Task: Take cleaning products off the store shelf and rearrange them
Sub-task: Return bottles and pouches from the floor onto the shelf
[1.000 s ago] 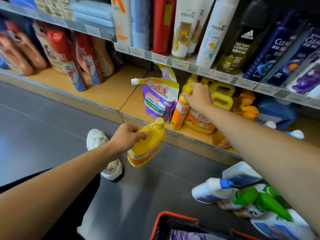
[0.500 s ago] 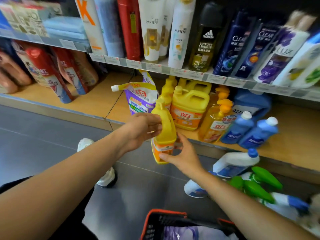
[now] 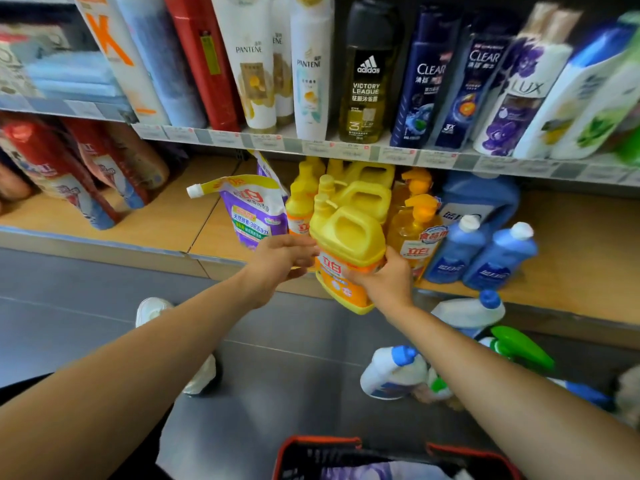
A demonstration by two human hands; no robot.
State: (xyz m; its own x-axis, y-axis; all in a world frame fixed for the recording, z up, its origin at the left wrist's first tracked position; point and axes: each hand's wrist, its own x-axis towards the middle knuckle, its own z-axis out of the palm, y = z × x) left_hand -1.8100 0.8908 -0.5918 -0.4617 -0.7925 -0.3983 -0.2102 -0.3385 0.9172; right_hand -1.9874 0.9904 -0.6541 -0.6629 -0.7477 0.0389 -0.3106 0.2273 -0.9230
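A yellow detergent jug (image 3: 348,242) with a moulded handle and an orange label hangs tilted over the front edge of the lower wooden shelf (image 3: 145,220). My right hand (image 3: 386,284) grips its lower right side, thumb up along the label. My left hand (image 3: 282,259) lies against the jug's left side with fingers stretched toward it, off the handle. Behind the jug stand more yellow jugs (image 3: 367,194) and slim yellow bottles (image 3: 299,206).
A purple refill pouch (image 3: 249,213) leans to the left, an orange pump bottle (image 3: 417,230) and two blue bottles (image 3: 498,254) stand to the right. White blue-capped bottles (image 3: 394,372) and a green sprayer (image 3: 523,344) lie on the floor. A red-rimmed basket (image 3: 318,441) sits below. Shampoos fill the upper shelf.
The yellow jug rose from the floor side up to the shelf edge. My left hand left the handle and now lies on the jug's side, while my right hand took its lower body.
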